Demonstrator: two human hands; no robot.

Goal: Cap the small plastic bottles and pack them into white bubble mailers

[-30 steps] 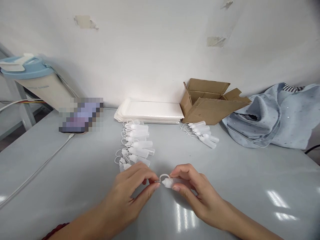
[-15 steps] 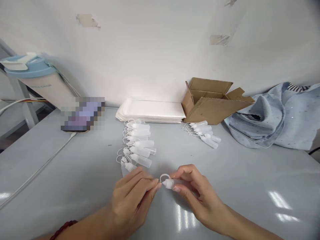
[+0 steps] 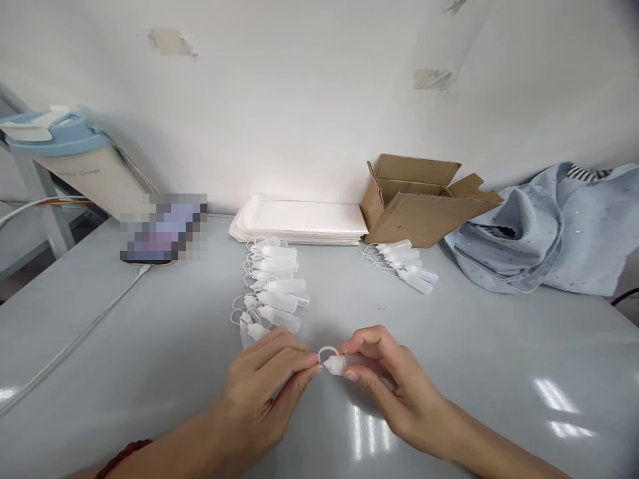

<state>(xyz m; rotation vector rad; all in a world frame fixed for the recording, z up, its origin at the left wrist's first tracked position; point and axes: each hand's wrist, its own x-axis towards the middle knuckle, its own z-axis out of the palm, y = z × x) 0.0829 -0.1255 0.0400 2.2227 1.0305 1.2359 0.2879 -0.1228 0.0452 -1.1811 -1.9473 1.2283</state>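
Observation:
My right hand holds a small translucent dropper bottle between thumb and fingers, its pointed nozzle facing left. A thin strap loops from the bottle's neck over to the fingertips of my left hand. Those fingers are pinched together at the nozzle's tip, closed on the strap's end, where the small cap is mostly hidden. Just beyond my left hand lies a column of similar dropper bottles, with strapped caps on their left. A smaller group of dropper bottles rests farther right.
Against the wall are a stack of white padded envelopes and an opened cardboard box. Light blue cloth is bunched at right. A phone with a white cable and a blue-lidded tumbler stand at left.
The view has shifted very slightly. Both hands keep their grip on the bottle and strap end, and the left fingers have moved minimally at the nozzle.

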